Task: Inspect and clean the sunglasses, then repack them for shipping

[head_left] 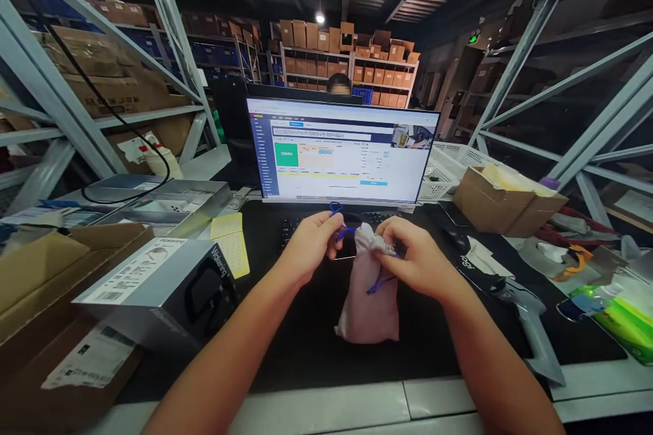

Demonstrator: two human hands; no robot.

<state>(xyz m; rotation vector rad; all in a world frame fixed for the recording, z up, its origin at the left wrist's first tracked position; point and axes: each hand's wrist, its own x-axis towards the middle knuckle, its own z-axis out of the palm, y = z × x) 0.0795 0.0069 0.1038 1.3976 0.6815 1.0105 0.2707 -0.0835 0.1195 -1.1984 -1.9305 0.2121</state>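
A small pale pink drawstring pouch (368, 309) stands upright on the black desk mat (306, 346), its neck gathered. My left hand (311, 245) is closed in a pinch on the blue drawstring (337, 217), pulling its loop up and to the left. Fingers of my right hand (413, 258) are closed on the puckered neck of the pouch, where another blue cord end hangs down.
A monitor (341, 153) and keyboard stand just behind the pouch. A grey boxed product (158, 289) and open cartons lie left; a barcode scanner (525, 316), a cardboard box (503, 200) and white baskets lie right. A person sits behind the monitor among shelving.
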